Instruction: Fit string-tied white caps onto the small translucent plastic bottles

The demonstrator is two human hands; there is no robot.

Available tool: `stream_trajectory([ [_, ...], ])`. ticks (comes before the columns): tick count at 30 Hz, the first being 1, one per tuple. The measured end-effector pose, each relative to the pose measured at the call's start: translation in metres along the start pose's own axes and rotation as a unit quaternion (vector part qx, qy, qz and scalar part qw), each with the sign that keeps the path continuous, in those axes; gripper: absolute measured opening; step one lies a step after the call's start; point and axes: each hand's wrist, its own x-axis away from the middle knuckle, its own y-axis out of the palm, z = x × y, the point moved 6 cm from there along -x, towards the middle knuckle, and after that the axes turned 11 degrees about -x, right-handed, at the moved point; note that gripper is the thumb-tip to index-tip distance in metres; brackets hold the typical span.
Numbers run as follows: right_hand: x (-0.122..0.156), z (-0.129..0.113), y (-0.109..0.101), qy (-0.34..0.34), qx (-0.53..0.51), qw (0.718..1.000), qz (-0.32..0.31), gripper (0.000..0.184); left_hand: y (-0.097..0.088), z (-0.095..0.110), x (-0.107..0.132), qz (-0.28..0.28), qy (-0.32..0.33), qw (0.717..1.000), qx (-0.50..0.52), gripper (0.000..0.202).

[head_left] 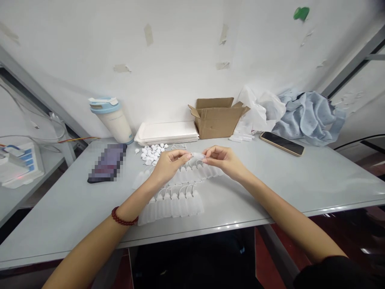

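Note:
My left hand point(168, 164) and my right hand point(224, 159) meet above the table, both pinching one small translucent plastic bottle point(197, 155) held sideways between their fingertips. The left fingers close on its tip end, the right fingers on its body end. Directly beneath lie two rows of the same small bottles: a far row point(195, 173) under my hands and a near row point(174, 204) with white caps. A pile of little white caps point(152, 152) sits just beyond my left hand. A red bead bracelet point(123, 218) is on my left wrist.
On the grey table point(300, 180): a dark phone point(107, 163) at left, a white tumbler point(112, 119), stacked white trays point(167, 132), an open cardboard box point(217, 116), plastic bags and blue cloth point(309, 114), another phone point(282, 143). The table's front edge is near me.

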Motion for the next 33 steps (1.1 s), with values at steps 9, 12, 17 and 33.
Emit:
stream_trajectory([
  [9,0.003,0.006,0.007,0.030,0.011,0.999,-0.033,0.023,-0.007,0.008,0.003,-0.056,0.021,0.998,-0.029,0.026],
  [12,0.005,0.009,0.012,0.045,0.017,0.998,-0.045,0.024,-0.009,0.014,0.006,-0.080,0.036,0.994,-0.065,0.025],
  [17,0.007,0.012,0.017,0.047,0.012,0.997,-0.058,0.024,-0.010,0.017,0.010,-0.101,0.023,0.991,-0.080,0.021],
  [33,0.010,0.017,0.023,0.038,-0.010,0.998,-0.055,0.034,-0.001,0.016,0.013,-0.083,0.015,0.996,-0.002,0.015],
])
